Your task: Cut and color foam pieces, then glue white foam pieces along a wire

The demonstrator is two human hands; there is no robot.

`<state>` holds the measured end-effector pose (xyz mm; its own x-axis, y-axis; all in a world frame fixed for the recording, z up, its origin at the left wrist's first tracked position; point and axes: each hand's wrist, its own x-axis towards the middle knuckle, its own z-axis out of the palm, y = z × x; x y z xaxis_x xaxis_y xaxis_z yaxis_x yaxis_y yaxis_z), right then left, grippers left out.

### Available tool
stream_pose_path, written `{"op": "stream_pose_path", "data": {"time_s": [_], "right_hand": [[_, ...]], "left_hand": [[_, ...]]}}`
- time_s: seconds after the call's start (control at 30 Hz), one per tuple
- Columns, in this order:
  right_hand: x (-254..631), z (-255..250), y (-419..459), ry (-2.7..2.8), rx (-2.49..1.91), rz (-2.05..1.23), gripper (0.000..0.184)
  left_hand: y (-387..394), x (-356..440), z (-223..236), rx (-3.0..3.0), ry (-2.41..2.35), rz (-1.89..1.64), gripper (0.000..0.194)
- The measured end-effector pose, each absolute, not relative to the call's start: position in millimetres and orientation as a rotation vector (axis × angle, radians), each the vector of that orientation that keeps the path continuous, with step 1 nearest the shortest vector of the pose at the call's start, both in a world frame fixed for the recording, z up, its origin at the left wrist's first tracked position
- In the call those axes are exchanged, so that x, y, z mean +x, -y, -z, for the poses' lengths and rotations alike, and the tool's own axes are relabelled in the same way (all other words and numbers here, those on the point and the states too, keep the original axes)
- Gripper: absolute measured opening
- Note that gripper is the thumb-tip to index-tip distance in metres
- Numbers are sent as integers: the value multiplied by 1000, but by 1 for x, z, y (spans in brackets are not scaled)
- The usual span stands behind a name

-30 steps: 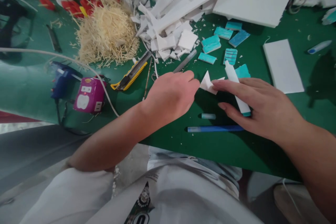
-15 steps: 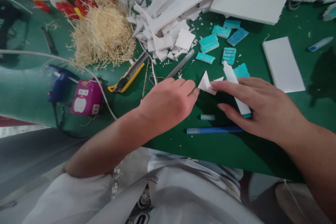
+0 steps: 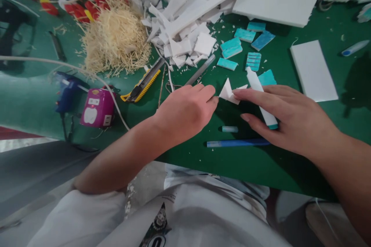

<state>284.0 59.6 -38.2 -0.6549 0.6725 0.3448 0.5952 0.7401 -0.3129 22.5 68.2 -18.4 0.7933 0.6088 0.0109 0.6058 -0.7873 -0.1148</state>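
Note:
My left hand [image 3: 193, 106] is closed, its fingers curled down and the tips mostly hidden, just beside the left corner of a small folded white piece [image 3: 227, 90]. Whatever those fingers pinch, if anything, does not show. From the other side, my right hand [image 3: 292, 119] lays its index fingertip on the same piece. A white marker-like stick with a teal end [image 3: 255, 81] is tucked under that index finger; the thumb stands apart below. Near the thumb lies a small clear cap [image 3: 230, 129], and a blue pen [image 3: 232, 143] reaches under the hand.
Teal-painted foam blocks [image 3: 231, 47] and a white foam block [image 3: 314, 71] lie beyond my right hand. Foam scraps [image 3: 188, 42] and wood shavings [image 3: 116, 38] are piled farther back. A yellow box cutter [image 3: 142, 83], blue glue gun [image 3: 68, 90] and magenta power adapter [image 3: 97, 108] with a cable sit left.
My left fingers have drawn very slightly left, away from the folded white piece. My right hand and the marker-like stick stay in place; the view shifts a little.

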Motion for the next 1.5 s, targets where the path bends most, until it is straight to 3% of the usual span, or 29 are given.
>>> {"op": "stream_pose_path", "data": {"time_s": [0.47, 1.5], "right_hand": [[282, 40, -59, 2520, -957, -147, 35], [284, 40, -60, 2521, -931, -144, 34]], "left_hand": [[-72, 27, 38, -2768, 1065, 287, 26], [-83, 37, 51, -2749, 1017, 305, 27]]}}
